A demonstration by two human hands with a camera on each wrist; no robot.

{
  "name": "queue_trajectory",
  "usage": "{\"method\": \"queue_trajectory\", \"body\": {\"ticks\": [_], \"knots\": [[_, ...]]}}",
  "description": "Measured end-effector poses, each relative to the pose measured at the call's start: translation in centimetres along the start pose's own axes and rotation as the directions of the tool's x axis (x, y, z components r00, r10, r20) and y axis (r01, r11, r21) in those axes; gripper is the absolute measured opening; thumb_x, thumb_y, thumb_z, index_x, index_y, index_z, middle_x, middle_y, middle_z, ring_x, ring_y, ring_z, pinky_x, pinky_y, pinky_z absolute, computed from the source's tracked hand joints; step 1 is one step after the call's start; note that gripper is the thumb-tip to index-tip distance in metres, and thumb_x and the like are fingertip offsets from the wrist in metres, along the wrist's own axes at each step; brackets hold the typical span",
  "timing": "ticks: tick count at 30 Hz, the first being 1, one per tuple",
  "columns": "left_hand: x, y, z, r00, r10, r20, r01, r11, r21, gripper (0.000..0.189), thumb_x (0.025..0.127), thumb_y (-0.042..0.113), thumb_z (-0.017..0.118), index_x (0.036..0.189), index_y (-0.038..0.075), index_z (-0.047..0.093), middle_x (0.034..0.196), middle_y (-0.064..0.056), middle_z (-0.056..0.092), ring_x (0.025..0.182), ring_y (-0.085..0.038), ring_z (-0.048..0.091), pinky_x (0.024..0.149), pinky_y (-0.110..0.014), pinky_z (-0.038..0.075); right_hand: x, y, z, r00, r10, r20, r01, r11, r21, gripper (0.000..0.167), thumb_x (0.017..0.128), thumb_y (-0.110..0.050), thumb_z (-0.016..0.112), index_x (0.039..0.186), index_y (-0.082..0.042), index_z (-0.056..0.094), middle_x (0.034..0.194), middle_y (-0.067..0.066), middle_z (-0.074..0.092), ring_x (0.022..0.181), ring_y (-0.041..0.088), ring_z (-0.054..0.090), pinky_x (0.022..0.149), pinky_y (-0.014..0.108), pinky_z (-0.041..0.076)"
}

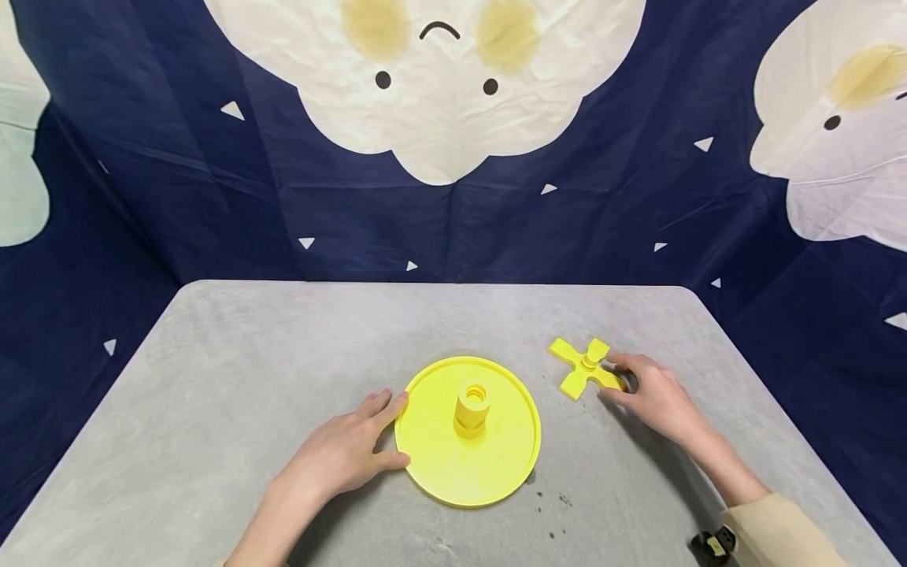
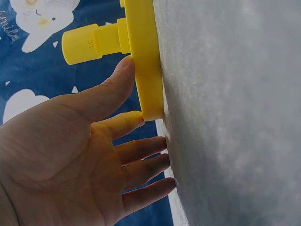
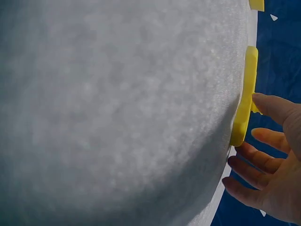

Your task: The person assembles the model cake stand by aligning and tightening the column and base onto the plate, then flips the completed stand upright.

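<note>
A round yellow tray-like disc (image 1: 432, 465) with a raised rim lies flat on the table. From its middle stands a yellow hollow post (image 1: 472, 408), marked with a small number in the left wrist view. My left hand (image 1: 342, 449) is spread at the disc's left edge, thumb and index fingertips touching the rim (image 2: 148, 80). Farther right lies a yellow four-armed cross piece (image 1: 575, 383) with a short knob pointing up. My right hand (image 1: 659, 396) is around its right arm, fingers loosely bent. Whether they press on the cross piece (image 3: 244, 103) is hard to tell.
The grey table (image 1: 269, 346) has rounded far corners. A dark blue curtain (image 1: 234, 213) with white clouds hangs behind and beside it. Small dark specks (image 1: 552, 535) lie in front of the disc. A black device (image 1: 712, 546) sits by the right sleeve.
</note>
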State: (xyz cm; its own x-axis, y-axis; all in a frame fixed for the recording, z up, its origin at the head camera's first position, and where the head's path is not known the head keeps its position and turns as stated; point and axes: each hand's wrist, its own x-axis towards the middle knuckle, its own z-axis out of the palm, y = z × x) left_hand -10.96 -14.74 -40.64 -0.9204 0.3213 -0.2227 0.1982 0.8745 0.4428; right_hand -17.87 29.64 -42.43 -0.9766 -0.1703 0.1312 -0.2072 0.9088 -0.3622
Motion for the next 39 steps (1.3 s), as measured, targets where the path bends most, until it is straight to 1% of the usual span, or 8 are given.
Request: {"method": "queue_trajectory", "body": {"ticks": [4,7,10,12,20,29,35,39], "knots": [[0.0,0.1,0.0,1.000,0.003,-0.004,-0.003,1.000,0.002,0.085,0.087,0.049,0.078,0.158,0.018,0.044,0.164,-0.016,0.041,0.151,-0.038,0.042,0.114,-0.063,0.043,0.1,0.1,0.4,1.000,0.008,0.013,-0.007,0.999,-0.033,0.049,0.084,-0.027,0.085,0.126,-0.005,0.071,0.111,0.016,0.072,0.096,0.030,0.068,0.077,0.052,0.057],[0.0,0.1,0.0,1.000,0.006,-0.010,-0.006,1.000,0.002,0.085,0.087,0.049,0.078,0.158,0.018,0.044,0.164,-0.017,0.041,0.150,-0.039,0.042,0.114,-0.064,0.043,0.2,0.0,0.5,1.000,0.008,0.008,-0.007,0.999,-0.041,0.042,0.083,-0.023,0.085,0.120,-0.005,0.074,0.105,0.014,0.071,0.087,0.024,0.064,0.069,0.042,0.054],[0.0,0.1,0.0,1.000,0.006,-0.012,-0.006,1.000,-0.001,0.085,0.087,0.049,0.078,0.158,0.018,0.044,0.164,-0.017,0.041,0.150,-0.039,0.042,0.114,-0.064,0.043,0.2,-0.1,0.5,1.000,0.007,0.005,-0.007,0.999,-0.040,0.037,0.084,-0.020,0.085,0.116,-0.004,0.076,0.099,0.012,0.071,0.083,0.020,0.061,0.065,0.034,0.050],[0.0,0.1,0.0,1.000,0.007,-0.011,-0.007,1.000,-0.005,0.085,0.087,0.049,0.078,0.158,0.018,0.044,0.164,-0.017,0.041,0.150,-0.039,0.042,0.114,-0.064,0.042,0.3,-0.1,0.6,1.000,0.007,0.002,-0.007,0.999,-0.042,0.035,0.084,-0.019,0.084,0.114,-0.003,0.076,0.096,0.011,0.070,0.082,0.019,0.061,0.065,0.032,0.048],[0.1,0.0,0.1,1.000,0.010,-0.013,-0.010,1.000,-0.010,0.085,0.087,0.049,0.079,0.158,0.018,0.044,0.164,-0.017,0.041,0.150,-0.039,0.042,0.114,-0.064,0.042,0.5,0.0,0.6,1.000,0.000,-0.005,0.000,0.999,-0.037,0.027,0.085,-0.016,0.083,0.108,-0.003,0.076,0.091,0.008,0.068,0.079,0.018,0.058,0.064,0.030,0.046],[0.0,0.1,0.1,1.000,0.002,-0.017,-0.002,1.000,-0.003,0.085,0.086,0.049,0.079,0.158,0.018,0.044,0.164,-0.017,0.042,0.150,-0.039,0.043,0.114,-0.064,0.042,0.7,-0.3,-0.1,0.999,0.043,-0.011,-0.044,0.999,-0.008,0.029,0.086,-0.018,0.080,0.112,-0.005,0.075,0.095,0.009,0.069,0.081,0.020,0.058,0.065,0.031,0.044],[0.0,0.1,0.1,1.000,0.001,-0.020,-0.001,1.000,-0.004,0.085,0.086,0.048,0.079,0.157,0.018,0.045,0.163,-0.016,0.042,0.150,-0.039,0.043,0.114,-0.064,0.042,0.8,-0.5,-0.8,0.998,0.033,-0.050,-0.033,0.999,0.012,0.028,0.086,-0.016,0.080,0.112,-0.007,0.075,0.102,0.012,0.072,0.087,0.022,0.063,0.070,0.034,0.048],[0.0,0.0,0.1,1.000,-0.002,-0.018,0.002,1.000,-0.005,0.085,0.086,0.048,0.079,0.157,0.018,0.045,0.163,-0.016,0.042,0.150,-0.039,0.043,0.114,-0.064,0.042,0.9,-0.6,-1.2,0.997,0.016,-0.075,-0.013,0.999,0.033,0.026,0.086,-0.015,0.079,0.111,-0.007,0.075,0.101,0.012,0.072,0.088,0.025,0.064,0.072,0.035,0.048]]}}
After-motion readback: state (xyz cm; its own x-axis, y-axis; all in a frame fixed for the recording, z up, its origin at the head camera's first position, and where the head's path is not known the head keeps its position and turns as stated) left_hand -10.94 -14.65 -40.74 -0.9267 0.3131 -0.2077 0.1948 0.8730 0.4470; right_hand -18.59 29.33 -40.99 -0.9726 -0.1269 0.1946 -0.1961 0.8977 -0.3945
